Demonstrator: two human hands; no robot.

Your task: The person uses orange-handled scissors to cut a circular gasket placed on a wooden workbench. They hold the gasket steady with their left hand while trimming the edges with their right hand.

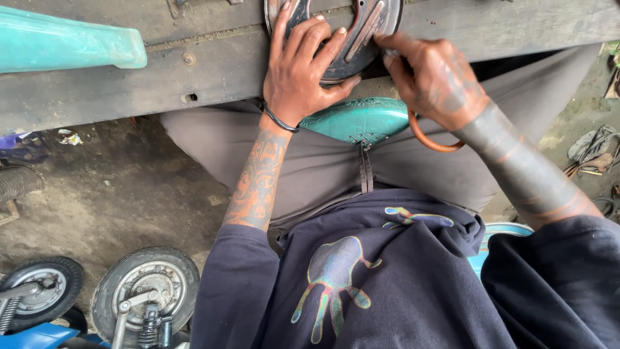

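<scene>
A long grey wooden plank point(97, 90) is seen running across the top of the view, and on it, at its far edge, a round dark metal plate point(361, 32) is being worked; only its lower half is in frame. The plate lies straight ahead of the person, between the two hands and touched by both. A teal painted panel point(64, 45) rests on the plank well to the left, and a second teal part point(358, 119) is held in the lap just below the plate. Two small wheels point(145, 287) are seen on the ground at lower left.

The left hand point(303, 71) is spread flat over the plate's left side, fingers wide, pressing it down rather than gripping. The right hand point(433, 77) is closed tightly at the plate's right rim; something small seems pinched there, but what cannot be told. An orange ring point(429, 142) hangs beneath that wrist. The right hand is the nearer to the rim.
</scene>
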